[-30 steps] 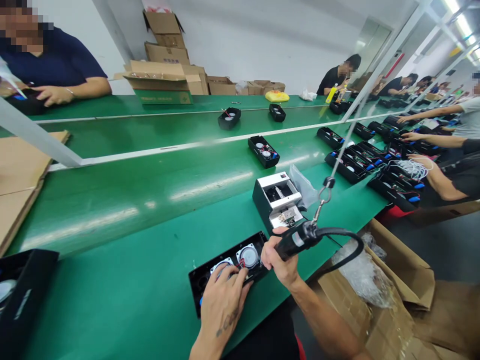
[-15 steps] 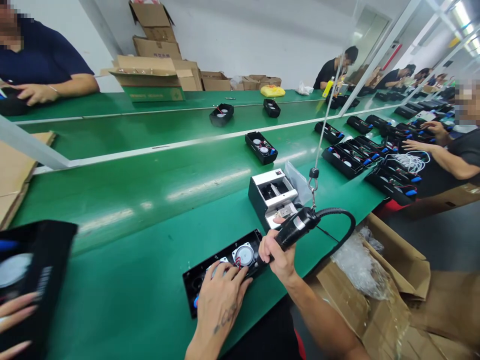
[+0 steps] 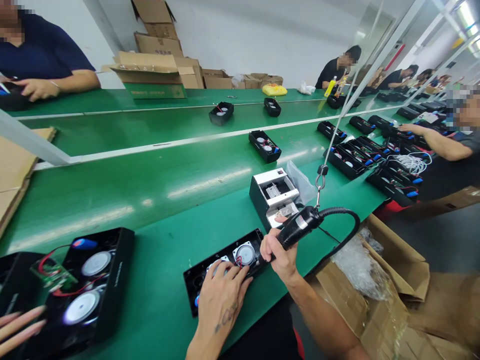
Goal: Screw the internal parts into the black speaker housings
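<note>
My right hand (image 3: 282, 252) is wrapped round a black electric screwdriver (image 3: 299, 228), which hangs from a cable and tilts down toward the right end of an open black speaker housing (image 3: 192, 282). The screwdriver's tip is hidden behind the hand. Across the housing lies my left hand (image 3: 221, 305), fingers bent over its near wall and partly covering one round speaker. A second round speaker (image 3: 245, 254) with red wires shows beside my fingertips. Right behind the housing stands a screw feeder (image 3: 273, 197) with a white-and-black body.
At the left, a co-worker's hand (image 3: 22, 327) is beside another open speaker housing (image 3: 119, 280) with a green circuit board. Several housings (image 3: 347, 161) lie at the right. Cardboard boxes (image 3: 397, 250) with plastic wrap are below the table edge. A metal post (image 3: 33, 142) rises at the left.
The housing at the left has moved right, further into view, and the co-worker's hand is now off its outer wall. My hands have barely moved. At right, a co-worker's arm has shifted.
</note>
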Action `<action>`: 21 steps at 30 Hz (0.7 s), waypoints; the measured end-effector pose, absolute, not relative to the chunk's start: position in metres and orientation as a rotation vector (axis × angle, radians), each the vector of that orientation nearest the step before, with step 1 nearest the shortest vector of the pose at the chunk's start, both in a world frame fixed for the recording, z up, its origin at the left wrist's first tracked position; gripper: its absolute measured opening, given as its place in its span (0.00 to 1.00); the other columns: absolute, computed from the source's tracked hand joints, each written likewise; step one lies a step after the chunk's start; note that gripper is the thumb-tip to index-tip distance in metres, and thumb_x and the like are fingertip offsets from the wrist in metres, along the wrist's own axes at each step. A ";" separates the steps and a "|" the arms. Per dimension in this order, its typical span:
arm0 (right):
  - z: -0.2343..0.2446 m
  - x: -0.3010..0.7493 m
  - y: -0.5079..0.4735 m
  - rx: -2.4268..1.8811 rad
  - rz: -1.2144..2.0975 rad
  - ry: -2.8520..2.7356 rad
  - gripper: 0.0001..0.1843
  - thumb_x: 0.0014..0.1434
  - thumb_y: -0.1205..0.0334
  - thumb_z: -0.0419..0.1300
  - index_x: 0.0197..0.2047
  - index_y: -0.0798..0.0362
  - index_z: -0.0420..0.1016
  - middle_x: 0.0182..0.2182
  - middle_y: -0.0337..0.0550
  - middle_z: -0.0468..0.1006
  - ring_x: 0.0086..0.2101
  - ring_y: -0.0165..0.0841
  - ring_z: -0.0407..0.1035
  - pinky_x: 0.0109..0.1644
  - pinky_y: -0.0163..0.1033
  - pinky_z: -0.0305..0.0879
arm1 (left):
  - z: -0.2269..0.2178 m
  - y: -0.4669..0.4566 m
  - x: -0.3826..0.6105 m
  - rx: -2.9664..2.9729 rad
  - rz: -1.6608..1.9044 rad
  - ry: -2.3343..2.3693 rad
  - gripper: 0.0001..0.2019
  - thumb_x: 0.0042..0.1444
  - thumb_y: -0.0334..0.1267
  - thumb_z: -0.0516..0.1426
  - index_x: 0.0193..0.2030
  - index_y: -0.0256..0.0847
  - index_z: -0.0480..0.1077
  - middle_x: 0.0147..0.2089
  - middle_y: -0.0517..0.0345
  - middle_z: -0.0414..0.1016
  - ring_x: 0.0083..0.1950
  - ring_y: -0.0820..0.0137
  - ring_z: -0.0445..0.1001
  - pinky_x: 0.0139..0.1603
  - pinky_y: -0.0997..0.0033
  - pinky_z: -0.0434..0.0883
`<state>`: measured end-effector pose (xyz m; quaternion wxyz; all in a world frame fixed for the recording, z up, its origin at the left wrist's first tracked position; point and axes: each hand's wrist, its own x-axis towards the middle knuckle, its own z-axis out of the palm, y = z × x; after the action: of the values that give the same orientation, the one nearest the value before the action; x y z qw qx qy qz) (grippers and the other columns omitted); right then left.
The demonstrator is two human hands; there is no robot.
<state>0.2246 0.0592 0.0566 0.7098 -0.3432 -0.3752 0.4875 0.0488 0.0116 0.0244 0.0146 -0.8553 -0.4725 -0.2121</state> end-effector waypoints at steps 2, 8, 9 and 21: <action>0.056 0.224 0.058 -0.764 1.084 -0.830 0.25 0.68 0.49 0.70 0.61 0.43 0.66 0.21 0.21 0.66 0.14 0.25 0.58 0.19 0.34 0.59 | 0.024 0.012 0.049 -2.659 -0.654 -1.475 0.10 0.73 0.38 0.59 0.50 0.49 0.84 0.39 0.57 0.87 0.46 0.59 0.81 0.60 0.49 0.75; 0.057 0.222 0.056 -0.753 1.083 -0.864 0.24 0.68 0.48 0.70 0.60 0.42 0.66 0.21 0.22 0.66 0.14 0.25 0.57 0.18 0.34 0.58 | 0.026 0.013 0.049 -2.653 -0.655 -1.430 0.10 0.73 0.37 0.59 0.50 0.48 0.84 0.38 0.58 0.87 0.46 0.58 0.81 0.58 0.50 0.74; 0.058 0.221 0.056 -0.751 1.077 -0.878 0.22 0.69 0.48 0.69 0.59 0.42 0.66 0.21 0.22 0.66 0.14 0.25 0.57 0.18 0.33 0.59 | 0.026 0.013 0.049 -2.655 -0.656 -1.423 0.10 0.73 0.37 0.59 0.50 0.48 0.84 0.38 0.58 0.86 0.46 0.58 0.81 0.58 0.50 0.74; 0.060 0.217 0.045 -0.716 1.055 -1.021 0.18 0.72 0.50 0.67 0.58 0.41 0.66 0.24 0.25 0.69 0.14 0.26 0.58 0.19 0.34 0.60 | 0.028 0.014 0.047 -2.680 -0.661 -1.404 0.10 0.74 0.39 0.58 0.51 0.48 0.83 0.38 0.59 0.86 0.45 0.59 0.80 0.58 0.52 0.74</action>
<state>0.2165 0.0448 0.0597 0.6846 -0.3194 -0.4557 0.4707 0.0468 0.0139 0.0275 0.0224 -0.8652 -0.4533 -0.2133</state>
